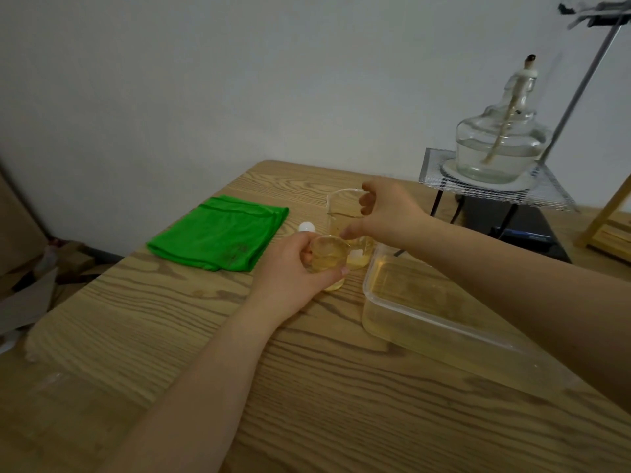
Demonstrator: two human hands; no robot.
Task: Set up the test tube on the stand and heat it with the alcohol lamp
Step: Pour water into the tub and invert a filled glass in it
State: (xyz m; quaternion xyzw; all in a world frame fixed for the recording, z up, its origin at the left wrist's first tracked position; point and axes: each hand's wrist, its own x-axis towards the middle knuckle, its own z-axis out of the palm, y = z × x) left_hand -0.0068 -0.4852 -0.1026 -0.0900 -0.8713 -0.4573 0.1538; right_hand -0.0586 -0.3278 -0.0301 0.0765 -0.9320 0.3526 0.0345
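Left hand [293,268] fingers curled round small beaker [328,259], right hand [386,209] fingers wrapped on taller beaker [345,216], likely steadying both for pouring.

left hand [293,264]: fingers curled, gripping | right hand [386,213]: fingers curled, gripping

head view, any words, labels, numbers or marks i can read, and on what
No text can be read.
Large beaker: faint marks on the glass, too blurred to read.
Dark stand base: a bluish label strip, too small to read.
Alcohol lamp, green cloth and plastic tray: no writing visible.
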